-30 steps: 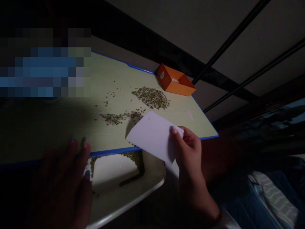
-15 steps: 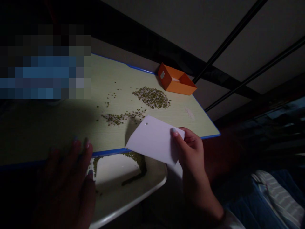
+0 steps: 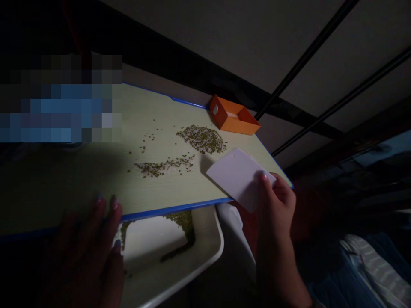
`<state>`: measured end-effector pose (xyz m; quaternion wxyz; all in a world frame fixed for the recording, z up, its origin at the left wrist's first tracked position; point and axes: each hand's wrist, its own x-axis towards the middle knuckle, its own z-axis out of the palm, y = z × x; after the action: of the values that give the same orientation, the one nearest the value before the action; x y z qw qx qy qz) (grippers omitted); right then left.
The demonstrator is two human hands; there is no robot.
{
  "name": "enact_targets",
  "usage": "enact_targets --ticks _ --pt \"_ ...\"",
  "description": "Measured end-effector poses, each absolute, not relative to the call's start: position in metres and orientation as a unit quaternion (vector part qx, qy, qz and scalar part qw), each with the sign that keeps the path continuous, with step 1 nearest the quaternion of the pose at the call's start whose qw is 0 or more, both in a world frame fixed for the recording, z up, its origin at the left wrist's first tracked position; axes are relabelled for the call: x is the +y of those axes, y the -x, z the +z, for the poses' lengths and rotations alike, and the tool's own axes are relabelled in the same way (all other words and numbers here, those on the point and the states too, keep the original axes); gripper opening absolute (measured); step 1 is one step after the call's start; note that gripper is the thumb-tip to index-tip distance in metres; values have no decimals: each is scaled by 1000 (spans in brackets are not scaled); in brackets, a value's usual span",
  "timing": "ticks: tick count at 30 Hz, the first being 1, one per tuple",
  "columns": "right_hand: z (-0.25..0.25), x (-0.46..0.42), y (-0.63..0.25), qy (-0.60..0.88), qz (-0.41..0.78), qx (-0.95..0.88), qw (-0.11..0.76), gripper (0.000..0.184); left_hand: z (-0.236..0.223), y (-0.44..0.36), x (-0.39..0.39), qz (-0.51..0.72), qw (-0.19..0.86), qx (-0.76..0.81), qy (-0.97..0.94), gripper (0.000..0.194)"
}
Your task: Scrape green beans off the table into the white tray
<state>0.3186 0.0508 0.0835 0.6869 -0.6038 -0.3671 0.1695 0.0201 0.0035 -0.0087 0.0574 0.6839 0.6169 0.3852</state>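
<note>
My right hand point(image 3: 276, 196) pinches a white plastic card point(image 3: 239, 177) with a small hole near its far corner, held over the table's near edge. Left of the card, small green beans or seeds lie on the pale table point(image 3: 167, 194) in a dense patch point(image 3: 205, 139) and a thinner streak point(image 3: 160, 166). My left hand point(image 3: 91, 244) is in shadow at the near edge, fingers spread and holding nothing. Below that edge sits a white basin point(image 3: 205, 248), with more green seeds point(image 3: 183, 229) heaped against its sides.
An orange open box point(image 3: 236, 122) stands at the table's far right corner. A blurred blue shape point(image 3: 64, 111) covers the far left. Dark panels rise behind the table. Striped cloth point(image 3: 379, 261) lies at lower right.
The card in my right hand first drew back toward the table's near edge, then moved right, away from the seed streak. My left hand has hardly moved.
</note>
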Motion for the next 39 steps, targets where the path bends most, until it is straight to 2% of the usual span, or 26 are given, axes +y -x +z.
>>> enact_targets --ticks 4,16,22,26,39 --pt "82 55 -322 619 158 -373 673 34 -12 -19 5 395 38 594 -700 71" --pt "69 68 -304 593 243 -412 648 32 -10 -18 8 401 19 578 -710 78" --pt "66 76 -307 606 227 -406 646 35 -12 -19 6 405 11 581 -706 78" --pt "67 79 -306 603 222 -408 648 34 -9 -22 6 404 49 601 -688 80" --pt "65 77 -303 597 237 -430 634 33 -9 -22 6 399 37 599 -693 73"
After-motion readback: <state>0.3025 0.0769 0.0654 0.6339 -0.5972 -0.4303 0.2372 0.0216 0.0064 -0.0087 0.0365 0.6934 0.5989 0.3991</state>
